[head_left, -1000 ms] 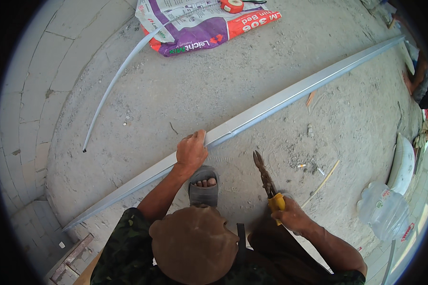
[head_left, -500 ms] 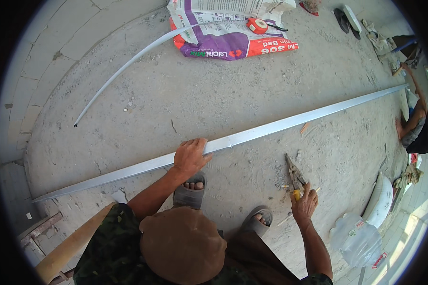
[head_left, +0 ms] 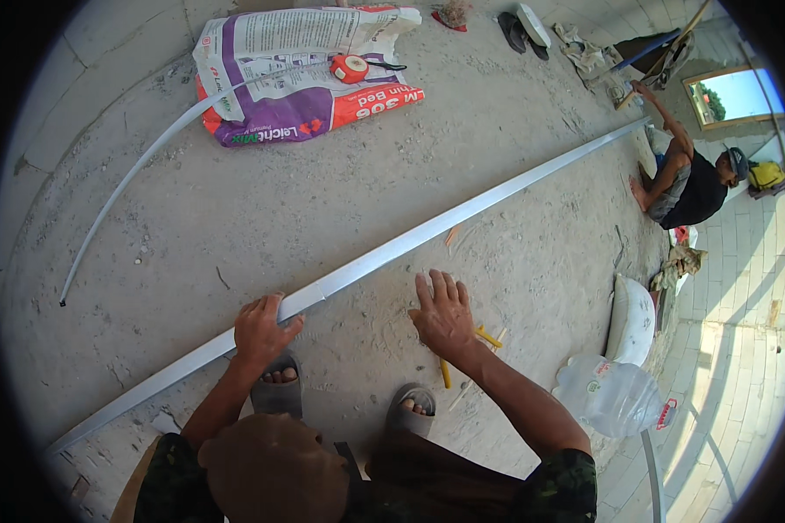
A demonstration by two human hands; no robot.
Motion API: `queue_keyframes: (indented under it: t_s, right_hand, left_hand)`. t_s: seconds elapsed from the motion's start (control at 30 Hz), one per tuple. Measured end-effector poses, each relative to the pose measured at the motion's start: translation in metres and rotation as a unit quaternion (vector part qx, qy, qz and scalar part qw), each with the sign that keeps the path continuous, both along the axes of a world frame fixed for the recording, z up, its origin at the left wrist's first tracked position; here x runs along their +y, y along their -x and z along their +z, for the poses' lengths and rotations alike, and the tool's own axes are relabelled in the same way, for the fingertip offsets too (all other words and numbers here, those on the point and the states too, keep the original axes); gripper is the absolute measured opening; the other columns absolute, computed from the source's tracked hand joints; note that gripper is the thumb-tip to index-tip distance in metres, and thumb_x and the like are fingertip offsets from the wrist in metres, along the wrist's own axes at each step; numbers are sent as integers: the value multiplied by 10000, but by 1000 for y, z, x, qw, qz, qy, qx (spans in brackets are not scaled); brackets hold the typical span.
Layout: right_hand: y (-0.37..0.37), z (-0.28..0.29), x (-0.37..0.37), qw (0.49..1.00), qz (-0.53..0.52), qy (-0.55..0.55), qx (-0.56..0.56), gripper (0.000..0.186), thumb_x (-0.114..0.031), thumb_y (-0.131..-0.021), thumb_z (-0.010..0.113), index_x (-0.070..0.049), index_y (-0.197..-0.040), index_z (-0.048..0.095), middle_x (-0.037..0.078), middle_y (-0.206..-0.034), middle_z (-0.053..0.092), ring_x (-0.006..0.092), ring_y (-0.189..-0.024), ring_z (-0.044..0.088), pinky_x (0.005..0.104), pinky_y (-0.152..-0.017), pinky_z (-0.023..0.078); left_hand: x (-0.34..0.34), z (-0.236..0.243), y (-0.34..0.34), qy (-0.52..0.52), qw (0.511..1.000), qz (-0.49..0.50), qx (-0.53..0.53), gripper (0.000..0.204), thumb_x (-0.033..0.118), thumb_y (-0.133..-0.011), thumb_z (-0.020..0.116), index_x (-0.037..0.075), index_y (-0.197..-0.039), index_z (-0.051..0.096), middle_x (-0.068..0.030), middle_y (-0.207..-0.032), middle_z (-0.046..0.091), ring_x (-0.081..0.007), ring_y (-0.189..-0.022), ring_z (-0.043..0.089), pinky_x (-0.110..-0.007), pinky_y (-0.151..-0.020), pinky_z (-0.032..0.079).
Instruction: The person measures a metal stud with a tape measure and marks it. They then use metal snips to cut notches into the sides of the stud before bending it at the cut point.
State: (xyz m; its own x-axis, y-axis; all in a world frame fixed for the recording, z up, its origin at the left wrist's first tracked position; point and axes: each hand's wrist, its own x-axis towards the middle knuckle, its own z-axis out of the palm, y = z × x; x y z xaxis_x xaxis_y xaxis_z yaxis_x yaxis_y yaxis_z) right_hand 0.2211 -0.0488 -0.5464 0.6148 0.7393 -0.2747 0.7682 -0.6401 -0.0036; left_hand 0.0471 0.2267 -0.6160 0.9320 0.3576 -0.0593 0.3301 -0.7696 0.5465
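Observation:
A long silver metal profile (head_left: 445, 224) lies diagonally across the dusty floor, with a seam or notch just right of my left hand. My left hand (head_left: 263, 336) grips the profile, its fingers over the far edge and the thumb toward me. Over the floor, apart from the profile, my right hand (head_left: 445, 315) is open and holds nothing, its fingers stretched forward. Beneath my right wrist lie snips, of which only the yellow handles (head_left: 446, 374) show; their jaws are hidden behind the hand.
An extended tape measure (head_left: 350, 69) rests on a white, purple and red bag (head_left: 305, 113). At right lie a clear plastic bottle (head_left: 609, 397) and a white sack (head_left: 632, 321). A person (head_left: 693, 187) squats near the profile's far end. My sandalled feet (head_left: 412, 408) stand close to the profile.
My right hand has let go of the snips' handle and moved forward and left, opening. My left hand stays on the profile. The view has shifted to the right.

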Motion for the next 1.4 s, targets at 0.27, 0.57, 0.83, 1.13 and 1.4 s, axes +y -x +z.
queue_keyframes:
  t_s: [0.27, 0.57, 0.83, 1.13, 1.4]
  right_hand:
    - [-1, -9, 155, 958, 234, -26, 163, 644, -429, -827, 704, -19, -1291, 526, 228, -1235, 564, 390, -1203, 525, 593, -1038, 367]
    - [-12, -20, 151, 962, 217, -16, 168, 572, -392, -765, 779, -8, -1144, 589, 178, -1072, 643, 343, -1081, 601, 487, -944, 435]
    - [3, -23, 168, 957, 237, -46, 162, 626, -447, -732, 774, 3, -1116, 567, 178, -1042, 618, 361, -973, 590, 491, -875, 430]
    - [14, -42, 178, 913, 262, -87, 302, 692, -582, -771, 703, 24, -1082, 582, 213, -975, 572, 433, -882, 576, 502, -759, 471]
    - [-4, -42, 195, 901, 248, -48, 352, 766, -454, -614, 860, 78, -1077, 560, 265, -1132, 584, 466, -997, 599, 486, -821, 494]
  left_hand:
    - [5, 0, 20, 7, 999, 18, -39, 486, 300, -728, 787, 4, -1080, 630, -169, -948, 683, -355, -866, 670, -444, -789, 520]
    - [17, 16, 10, 141, 989, 14, -44, 500, 276, -795, 749, -11, -1172, 592, -202, -1109, 654, -355, -1023, 643, -427, -918, 494]
    - [140, 35, 198, -66, 882, 459, -89, 607, 228, -808, 755, -45, -1281, 489, -223, -1230, 559, -348, -1179, 522, -426, -1003, 421]
    - [196, 12, 365, 17, 433, 900, -52, 1075, 522, -699, 795, -113, -1395, 278, -279, -1333, 436, -365, -1217, 472, -464, -1023, 392]
    - [235, -6, 380, 316, 332, 868, -189, 1004, 351, -659, 855, 10, -1390, 256, -215, -1281, 476, -365, -1110, 528, -583, -916, 439]
